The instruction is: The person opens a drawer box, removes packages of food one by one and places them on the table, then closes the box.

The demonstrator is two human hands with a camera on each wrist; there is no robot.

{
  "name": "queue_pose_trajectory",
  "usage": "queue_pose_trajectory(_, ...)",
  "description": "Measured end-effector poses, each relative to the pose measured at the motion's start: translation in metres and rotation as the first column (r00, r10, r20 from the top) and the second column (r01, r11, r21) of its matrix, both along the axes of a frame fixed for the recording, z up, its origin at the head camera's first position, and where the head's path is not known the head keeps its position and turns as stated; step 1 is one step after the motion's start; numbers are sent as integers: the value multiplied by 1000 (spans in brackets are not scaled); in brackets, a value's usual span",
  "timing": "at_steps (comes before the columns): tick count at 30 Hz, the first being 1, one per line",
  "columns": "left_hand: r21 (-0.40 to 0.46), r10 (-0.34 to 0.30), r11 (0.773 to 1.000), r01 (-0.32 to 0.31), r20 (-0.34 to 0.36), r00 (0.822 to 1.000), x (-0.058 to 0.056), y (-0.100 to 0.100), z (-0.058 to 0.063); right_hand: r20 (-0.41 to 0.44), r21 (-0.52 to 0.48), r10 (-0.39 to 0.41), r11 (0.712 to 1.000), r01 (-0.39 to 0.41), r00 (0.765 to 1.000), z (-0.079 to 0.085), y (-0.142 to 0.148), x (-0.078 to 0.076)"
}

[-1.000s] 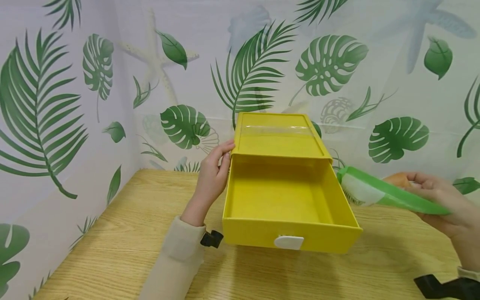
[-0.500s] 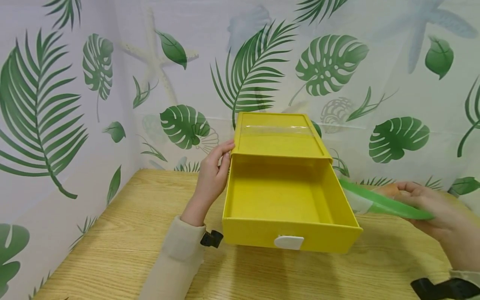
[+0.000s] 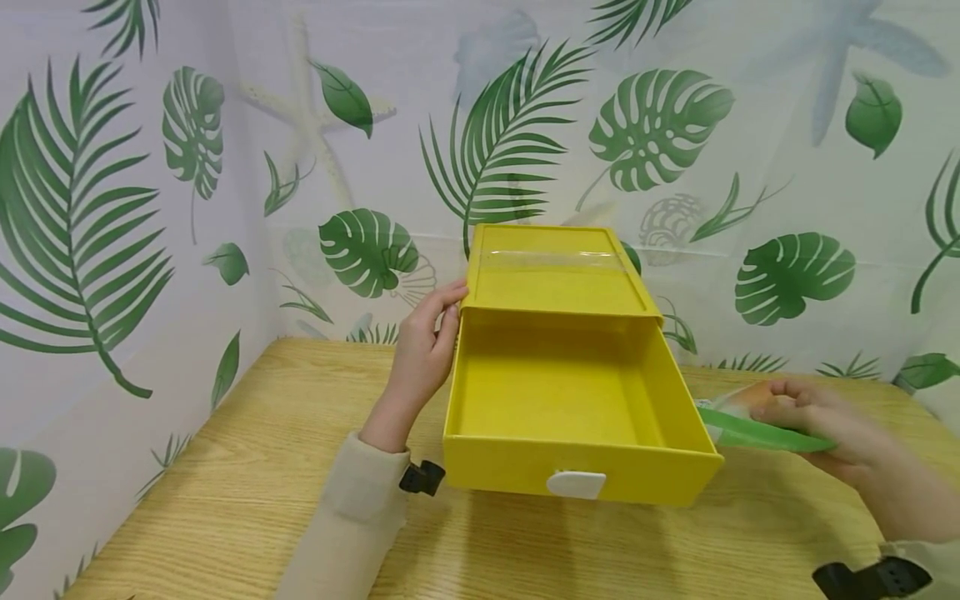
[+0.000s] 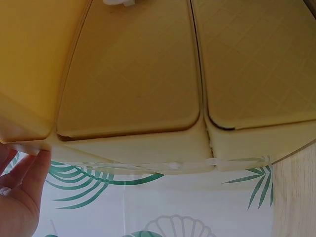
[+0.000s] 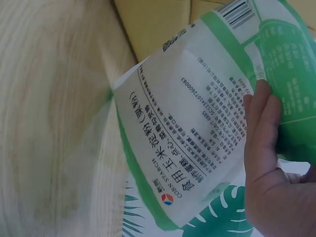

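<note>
A yellow drawer unit (image 3: 562,287) stands in the middle, its top drawer (image 3: 555,392) pulled out with nothing inside. My left hand (image 3: 422,358) rests against the unit's left side near the top; in the left wrist view its fingertips touch the edge by the open drawer. To the right of the unit, my right hand (image 3: 836,429) holds a green and white bag of corn starch (image 5: 182,118) between thumb and fingers. Part of the bag is hidden behind the drawer's right side in the head view. Whether it touches the tabletop, I cannot tell.
Beneath the open drawer, the left wrist view shows closed drawers (image 4: 133,74). A white handle (image 3: 576,484) sits on the open drawer's front. The wooden table (image 3: 300,433) meets a leaf-patterned backdrop (image 3: 525,117) behind and at the left.
My right hand has lowered the bag of corn starch and shifted it slightly left, down beside the unit toward the table. My left hand and the drawer have stayed put.
</note>
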State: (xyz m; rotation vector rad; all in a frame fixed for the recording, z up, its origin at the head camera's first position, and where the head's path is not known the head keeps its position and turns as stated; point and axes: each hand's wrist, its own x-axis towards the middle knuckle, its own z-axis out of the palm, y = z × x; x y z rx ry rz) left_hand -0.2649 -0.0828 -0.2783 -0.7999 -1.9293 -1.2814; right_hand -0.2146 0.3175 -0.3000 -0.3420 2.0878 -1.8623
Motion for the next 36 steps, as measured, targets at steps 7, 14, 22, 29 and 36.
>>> queue_pose_trajectory(7,-10,14,1000,-14,-4,1000,0,0,0,17,148,-18,989,15,1000,-3,-1,-1)
queue_pose_trajectory(14,-2,26,1000,-26,-15,1000,-1,-1,1,-48,440,-94,892,106,994,-9,-1,-2)
queue_pose_trajectory(22,-1,10,1000,-10,-9,1000,-3,0,-1,-61,647,-94,755,112,994,-23,3,-7)
queue_pose_trajectory(29,4,9,1000,-9,1,1000,-1,-1,1,-153,751,-75,640,165,985,-29,-3,-7)
queue_pose_trajectory(36,1,10,1000,-10,-2,1000,1,0,2,-254,819,-15,529,223,967,-34,-7,-6)
